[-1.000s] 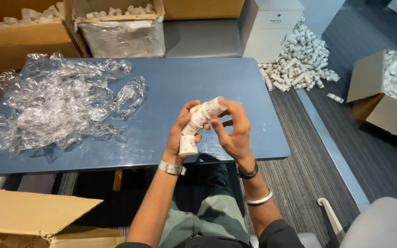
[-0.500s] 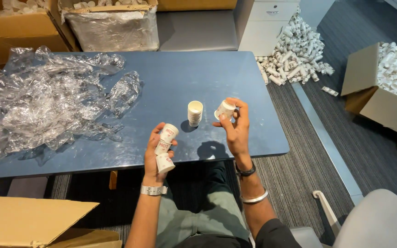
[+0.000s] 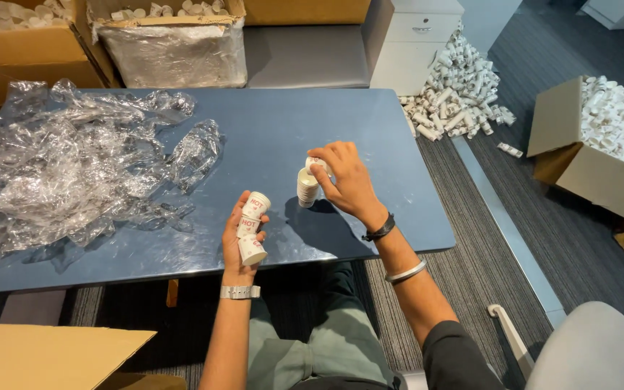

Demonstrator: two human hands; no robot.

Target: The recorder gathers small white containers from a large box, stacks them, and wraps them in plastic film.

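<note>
- we see the left hand [image 3: 242, 235] wrapped around a few nested cups [image 3: 251, 228], held tilted above the table's [image 3: 269, 130] near edge.
- the right hand [image 3: 342, 179] pinches a cup [image 3: 316, 163] at the top of a short stack [image 3: 307, 187] standing on the table.
- crumpled plastic wrap [image 3: 74, 166] lies well to the left.
- more cups [image 3: 456, 87] are heaped on the floor.

Bright, sharp overhead light, soft shadows

Crumpled clear plastic wrap [image 3: 74, 173] lies left of the fingers; brown cardboard boxes [image 3: 175, 43] stand beyond, another box [image 3: 594, 152] well right.
</note>
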